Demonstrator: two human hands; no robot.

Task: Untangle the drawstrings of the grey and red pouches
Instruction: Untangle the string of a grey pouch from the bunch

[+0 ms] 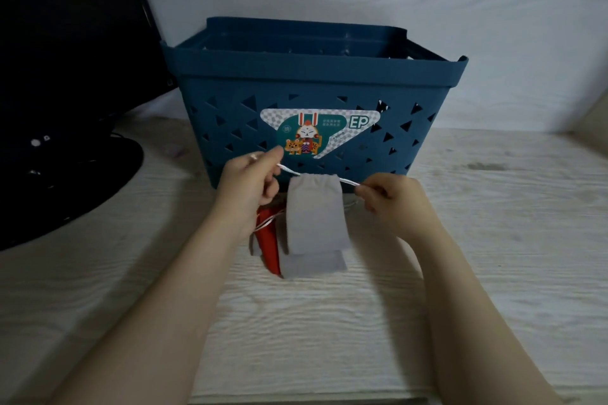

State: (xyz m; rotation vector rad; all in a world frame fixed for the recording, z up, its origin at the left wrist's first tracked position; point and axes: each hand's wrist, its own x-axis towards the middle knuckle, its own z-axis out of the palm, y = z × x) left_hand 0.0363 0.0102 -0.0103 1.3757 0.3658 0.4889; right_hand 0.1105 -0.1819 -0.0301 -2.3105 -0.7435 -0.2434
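Just before the dark-blue perforated plastic basket (312,102), hung clear above pale wood-grain tabletop (460,273): soft grey fabric pouch (314,214), white drawstring (348,181) pinched taut by left hand (248,182) and right hand (393,199). Beneath, red pouch (268,246), half hidden.

So the basket (296,128) sat at the back of the table (493,223), monitor (65,59) off to its left, 2 pouches (314,217) right in front of it.
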